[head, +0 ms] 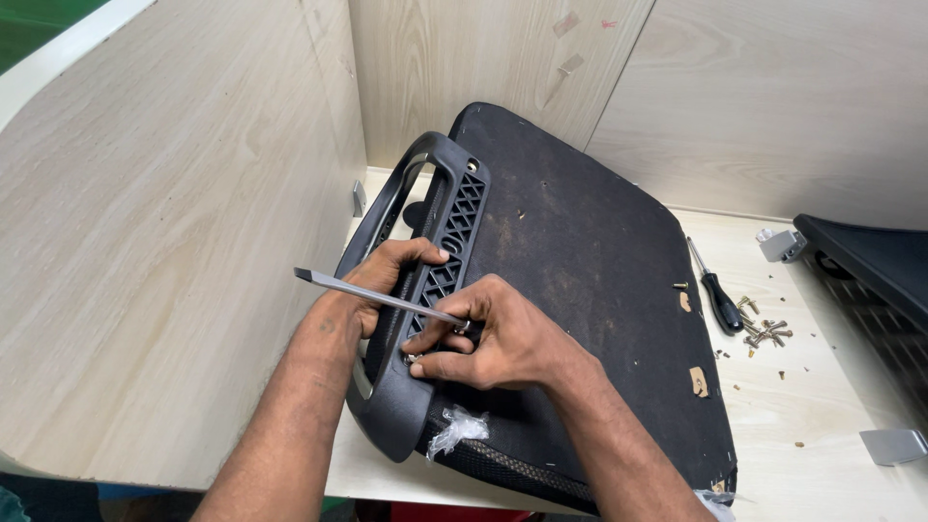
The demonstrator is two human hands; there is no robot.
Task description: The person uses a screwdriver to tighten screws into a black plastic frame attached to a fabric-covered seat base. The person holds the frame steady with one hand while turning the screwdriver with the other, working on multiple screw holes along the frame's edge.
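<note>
Head view: your right hand [503,338] pinches the wrench [377,293]; left hand [387,280] grips the armrest [425,290]. Keep the wrench seated squarely.

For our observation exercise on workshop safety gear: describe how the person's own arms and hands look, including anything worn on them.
Both forearms are bare to the frame's bottom edge, with no sleeves showing. The left hand and right hand are bare too: no gloves, rings, watch or wristband visible.

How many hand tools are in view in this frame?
2. A slim metal tool is held in the right hand over the black armrest; a black-handled screwdriver lies on the table beside loose screws. Others may be hidden.
</note>
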